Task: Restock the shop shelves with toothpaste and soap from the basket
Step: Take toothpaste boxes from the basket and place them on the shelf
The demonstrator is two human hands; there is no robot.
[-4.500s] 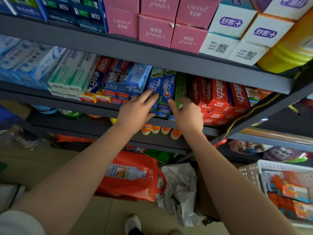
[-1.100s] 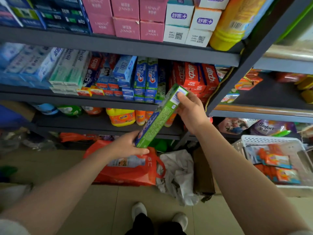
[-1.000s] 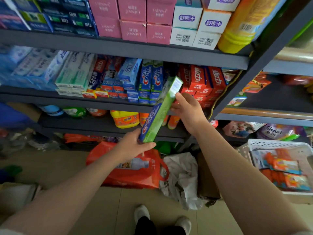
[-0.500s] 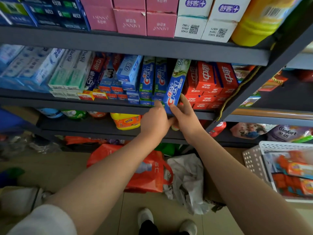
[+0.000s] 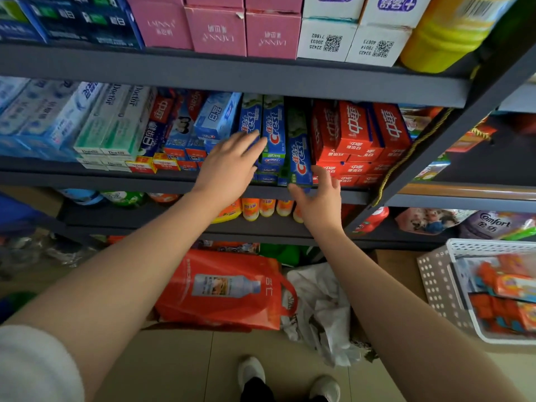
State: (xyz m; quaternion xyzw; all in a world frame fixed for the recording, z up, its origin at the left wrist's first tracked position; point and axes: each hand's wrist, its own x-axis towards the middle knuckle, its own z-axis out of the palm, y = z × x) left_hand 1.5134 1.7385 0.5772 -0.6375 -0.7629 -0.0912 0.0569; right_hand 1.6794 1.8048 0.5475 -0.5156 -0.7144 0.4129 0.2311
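A blue-and-green Crest toothpaste box [image 5: 298, 153] stands on the middle shelf [image 5: 174, 181], between other Crest boxes [image 5: 272, 132] and red toothpaste boxes [image 5: 356, 134]. My left hand [image 5: 229, 166] lies flat with straight fingers against the Crest boxes to its left. Just below the box's front end, my right hand [image 5: 322, 198] hangs with fingers spread and holds nothing. The white basket [image 5: 435, 285] at the lower right holds orange and red soap packs [image 5: 510, 288].
Pink and white cartons [image 5: 217, 30] fill the top shelf beside a yellow bottle [image 5: 443, 33]. Orange bottles [image 5: 258, 208] line the lower shelf. A red bag [image 5: 226, 291] and a crumpled white bag [image 5: 322, 309] lie on the floor near my shoes.
The Crest box went from both hands into the shelf gap. My right hand let go and dropped back; my left hand moved up onto the neighbouring boxes.
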